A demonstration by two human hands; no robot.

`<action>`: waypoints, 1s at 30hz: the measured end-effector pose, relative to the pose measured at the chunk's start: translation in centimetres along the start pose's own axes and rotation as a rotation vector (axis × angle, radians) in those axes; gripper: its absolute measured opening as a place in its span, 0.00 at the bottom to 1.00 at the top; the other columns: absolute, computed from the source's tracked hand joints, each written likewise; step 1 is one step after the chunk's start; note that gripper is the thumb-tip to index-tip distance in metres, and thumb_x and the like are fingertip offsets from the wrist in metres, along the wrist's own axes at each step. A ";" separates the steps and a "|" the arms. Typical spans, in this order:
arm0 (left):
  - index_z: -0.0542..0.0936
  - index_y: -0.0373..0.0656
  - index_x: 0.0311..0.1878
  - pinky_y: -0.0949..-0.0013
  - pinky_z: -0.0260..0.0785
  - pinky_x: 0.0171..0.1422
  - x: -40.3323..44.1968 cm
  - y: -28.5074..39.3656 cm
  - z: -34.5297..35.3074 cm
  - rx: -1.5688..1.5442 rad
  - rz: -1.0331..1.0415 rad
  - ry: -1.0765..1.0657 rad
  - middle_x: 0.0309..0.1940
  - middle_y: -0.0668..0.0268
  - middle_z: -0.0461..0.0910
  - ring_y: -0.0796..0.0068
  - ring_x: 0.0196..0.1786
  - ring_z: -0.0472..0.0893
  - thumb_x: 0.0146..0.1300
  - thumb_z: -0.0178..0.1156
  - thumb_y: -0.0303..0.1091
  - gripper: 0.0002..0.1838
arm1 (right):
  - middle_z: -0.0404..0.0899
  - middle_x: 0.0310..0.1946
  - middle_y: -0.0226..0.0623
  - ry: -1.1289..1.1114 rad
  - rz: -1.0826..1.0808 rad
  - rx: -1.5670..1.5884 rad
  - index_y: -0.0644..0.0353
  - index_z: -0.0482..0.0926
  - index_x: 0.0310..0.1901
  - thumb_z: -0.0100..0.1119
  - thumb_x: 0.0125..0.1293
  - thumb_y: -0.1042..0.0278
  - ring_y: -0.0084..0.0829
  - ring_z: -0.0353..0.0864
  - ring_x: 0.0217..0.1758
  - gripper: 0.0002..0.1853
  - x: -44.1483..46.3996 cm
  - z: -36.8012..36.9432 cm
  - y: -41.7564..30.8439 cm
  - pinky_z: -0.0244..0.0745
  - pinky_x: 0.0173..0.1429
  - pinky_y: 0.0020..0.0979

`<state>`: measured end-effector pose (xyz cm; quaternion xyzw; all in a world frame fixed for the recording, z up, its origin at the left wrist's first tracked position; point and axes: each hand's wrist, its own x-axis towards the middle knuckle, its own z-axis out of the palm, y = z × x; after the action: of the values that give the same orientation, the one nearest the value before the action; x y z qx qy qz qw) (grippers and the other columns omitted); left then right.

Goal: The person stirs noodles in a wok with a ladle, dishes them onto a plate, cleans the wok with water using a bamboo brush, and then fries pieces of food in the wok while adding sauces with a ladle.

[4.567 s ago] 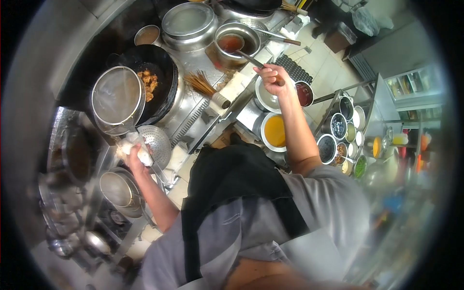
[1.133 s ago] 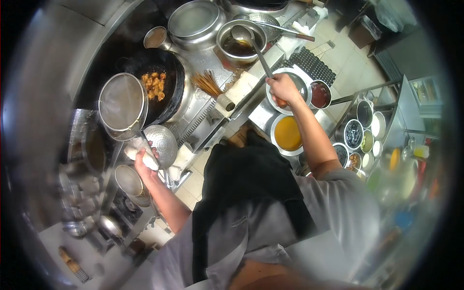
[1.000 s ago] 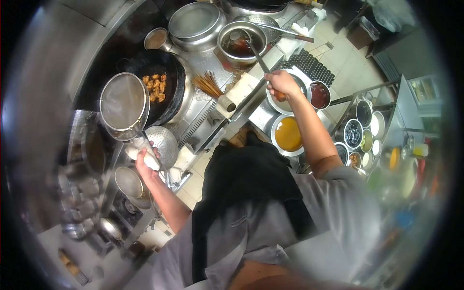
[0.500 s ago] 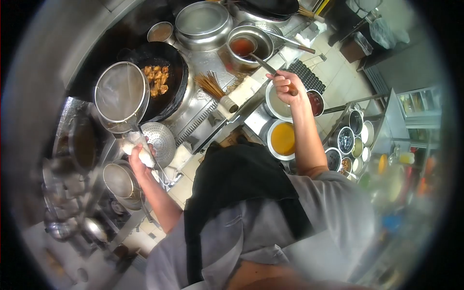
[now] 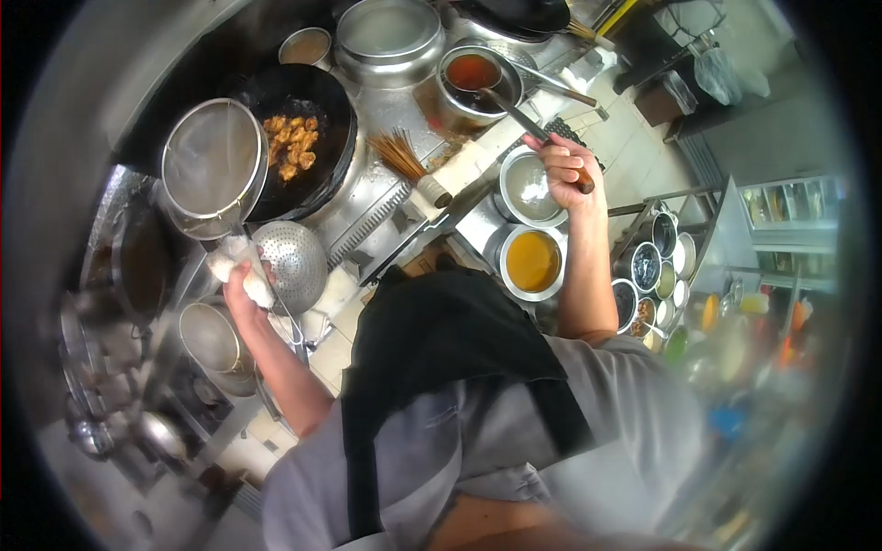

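My right hand (image 5: 571,173) is closed round the wooden-ended handle of a ladle (image 5: 522,116). The ladle's bowl holds red-orange liquid and sits over a metal pot (image 5: 508,70). My left hand (image 5: 246,286) is wrapped round a white cloth (image 5: 237,261) below the wok. The handle of a fine-mesh strainer (image 5: 211,158) runs into that cloth; whether my fingers grip it too is hidden. The strainer overlaps the left rim of a black wok (image 5: 338,151), where browned fried pieces (image 5: 291,145) lie. A perforated skimmer (image 5: 290,266) lies beside my left hand.
A bamboo brush (image 5: 404,158) lies on the stove edge. Near my right forearm stand a pot of yellow liquid (image 5: 533,261) and a pot of clear liquid (image 5: 530,187). Several seasoning containers (image 5: 646,266) are at right. Another strainer (image 5: 209,336) is at lower left.
The ladle's bowl has risen within the pot and shows more red-orange liquid. My right hand has moved slightly right and down. The view has shifted a little; my left hand keeps its grip.
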<state>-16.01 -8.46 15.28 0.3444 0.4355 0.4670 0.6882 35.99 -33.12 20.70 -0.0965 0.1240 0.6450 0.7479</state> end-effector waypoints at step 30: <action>0.74 0.30 0.56 0.64 0.74 0.28 -0.9 8.4 -3.9 0.015 0.044 -0.113 0.41 0.51 0.82 0.63 0.29 0.81 0.60 0.60 0.32 0.23 | 0.68 0.20 0.22 -0.044 0.462 -0.449 0.72 0.72 0.48 0.46 0.77 0.65 0.15 0.67 0.15 0.14 16.2 3.5 19.9 0.61 0.16 0.20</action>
<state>-22.65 -6.30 21.41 0.3849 0.3917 0.4587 0.6986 18.74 -13.85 19.29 -0.2144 -0.0188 0.8109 0.5442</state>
